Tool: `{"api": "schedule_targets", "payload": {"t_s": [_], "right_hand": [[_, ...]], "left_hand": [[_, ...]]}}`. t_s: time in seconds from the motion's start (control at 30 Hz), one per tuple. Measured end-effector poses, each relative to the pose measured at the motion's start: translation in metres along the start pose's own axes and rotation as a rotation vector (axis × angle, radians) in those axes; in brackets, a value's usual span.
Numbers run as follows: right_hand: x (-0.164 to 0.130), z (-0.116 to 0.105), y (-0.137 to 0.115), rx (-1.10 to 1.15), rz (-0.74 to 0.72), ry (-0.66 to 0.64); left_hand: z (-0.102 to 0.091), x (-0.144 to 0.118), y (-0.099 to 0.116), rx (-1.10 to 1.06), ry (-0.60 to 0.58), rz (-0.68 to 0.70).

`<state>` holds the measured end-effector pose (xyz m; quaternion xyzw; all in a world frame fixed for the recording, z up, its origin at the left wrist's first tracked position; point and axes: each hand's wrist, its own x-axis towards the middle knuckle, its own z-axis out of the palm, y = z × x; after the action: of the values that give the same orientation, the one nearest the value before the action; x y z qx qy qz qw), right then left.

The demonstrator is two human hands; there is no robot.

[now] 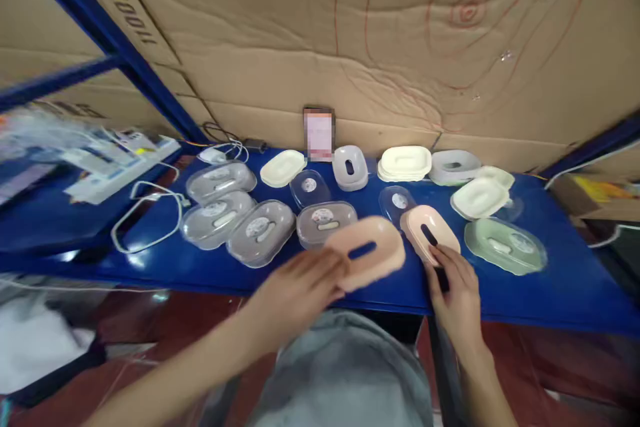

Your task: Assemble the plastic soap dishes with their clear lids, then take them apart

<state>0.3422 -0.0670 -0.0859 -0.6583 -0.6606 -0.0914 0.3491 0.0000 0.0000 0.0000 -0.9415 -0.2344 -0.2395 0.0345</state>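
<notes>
The left hand (300, 283) grips one end of a pink tray (369, 252), fingers curled over its rim, and holds it at the front edge of the blue shelf (560, 287). The right hand (457, 290) lies half open with its fingertips on the near end of a second pink tray (429, 232), which rests on the shelf just right of the first. Clear lids (260, 230) lie to the left, a green tray (505, 245) to the right.
</notes>
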Motion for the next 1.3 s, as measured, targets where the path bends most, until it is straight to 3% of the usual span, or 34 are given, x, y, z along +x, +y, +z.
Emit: {"api": "schedule_targets", "payload": {"t_s": [0.17,0.23,0.3,0.4,0.47,0.57,0.63,0.73,0.83,0.97,1.03,1.13,1.17,1.23,1.3], "right_hand": [[0.032,0.005,0.013,-0.115,-0.001,-0.012],[0.040,0.008,0.017,-0.123,-0.006,-0.001],[0.041,0.009,0.018,-0.101,-0.018,0.019],[0.037,0.007,0.020,-0.052,-0.005,0.063],[0.034,0.005,0.020,-0.013,0.024,0.086],[0.034,0.003,0.020,0.033,0.031,0.087],[0.035,0.003,0.018,0.051,0.010,0.077],[0.035,0.003,0.016,0.064,-0.011,0.075],[0.034,0.000,0.013,0.084,-0.007,0.090],[0.033,-0.003,0.010,0.119,0.037,0.106],[0.033,-0.004,0.009,0.143,0.061,0.115],[0.031,-0.006,0.010,0.214,0.146,0.158],[0.029,-0.008,0.011,0.246,0.199,0.174],[0.022,-0.016,0.010,0.308,0.326,0.190],[0.010,-0.028,0.010,0.335,0.413,0.189]], "left_hand": [[0.059,-0.007,0.029,0.092,-0.076,0.060],[0.066,-0.005,0.031,0.130,-0.089,0.048],[0.060,0.002,0.023,0.139,-0.051,0.028],[0.030,0.021,-0.015,0.120,0.064,-0.079],[0.006,0.038,-0.060,0.155,0.062,-0.309],[-0.016,0.063,-0.139,0.301,-0.272,-0.777],[-0.016,0.072,-0.179,0.306,-0.391,-0.859],[-0.002,0.075,-0.206,0.275,-0.499,-0.872],[0.004,0.073,-0.207,0.271,-0.496,-0.867],[-0.023,0.067,-0.193,0.272,-0.356,-0.840],[-0.042,0.060,-0.169,0.231,-0.263,-0.757],[-0.054,0.045,-0.100,0.024,-0.151,-0.440],[-0.051,0.040,-0.069,-0.120,-0.101,-0.226],[-0.032,0.031,-0.006,-0.230,-0.069,0.094],[-0.002,0.026,0.044,-0.255,-0.087,0.235]]}}
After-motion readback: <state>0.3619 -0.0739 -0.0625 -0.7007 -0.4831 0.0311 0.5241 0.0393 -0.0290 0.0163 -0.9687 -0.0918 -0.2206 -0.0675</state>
